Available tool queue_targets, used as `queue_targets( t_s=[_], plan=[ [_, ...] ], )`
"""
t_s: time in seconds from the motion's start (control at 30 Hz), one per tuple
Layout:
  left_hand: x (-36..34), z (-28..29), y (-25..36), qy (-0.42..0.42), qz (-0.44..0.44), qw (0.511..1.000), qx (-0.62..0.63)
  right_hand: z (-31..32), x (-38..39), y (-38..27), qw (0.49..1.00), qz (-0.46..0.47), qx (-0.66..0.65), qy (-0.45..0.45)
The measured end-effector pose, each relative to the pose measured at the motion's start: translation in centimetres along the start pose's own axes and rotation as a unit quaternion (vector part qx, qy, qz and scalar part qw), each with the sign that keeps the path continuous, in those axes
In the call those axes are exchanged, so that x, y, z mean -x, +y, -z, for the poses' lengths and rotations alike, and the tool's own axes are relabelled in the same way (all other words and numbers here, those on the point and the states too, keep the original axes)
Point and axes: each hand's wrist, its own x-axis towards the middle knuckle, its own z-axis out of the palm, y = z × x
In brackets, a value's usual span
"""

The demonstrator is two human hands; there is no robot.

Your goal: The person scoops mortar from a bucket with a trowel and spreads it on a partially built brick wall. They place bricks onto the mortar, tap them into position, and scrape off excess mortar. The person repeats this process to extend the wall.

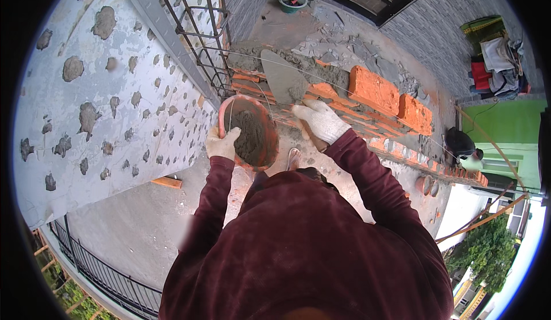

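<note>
The trowel (280, 74), held in the right hand (322, 120) beside the brick wall (376, 126), could snag the string (328, 84) if swung carelessly, while the left hand (222, 143) grips the bucket (273, 142) by its rim.

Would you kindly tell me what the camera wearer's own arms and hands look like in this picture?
Both arms are in long, dark maroon sleeves, creased along the forearms and reaching the wrists. The left hand and right hand wear whitish work gloves. I can make out no markings on the sleeves or gloves.
</note>
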Motion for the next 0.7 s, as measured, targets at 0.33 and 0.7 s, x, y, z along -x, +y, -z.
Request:
queue_targets(
  t_s=[0.33, 0.7],
  plan=[
    [-0.4, 1.8, 0.0, 0.018, -0.001, 1.000, 0.004, 2.0, 4.8, -0.6, 0.994, -0.049, 0.030, 0.095],
    [-1.3, 3.1, -0.2, -0.025, 0.000, 1.000, -0.010, 2.1, 5.0, 1.7, 0.994, -0.027, -0.002, 0.108]
  ],
)
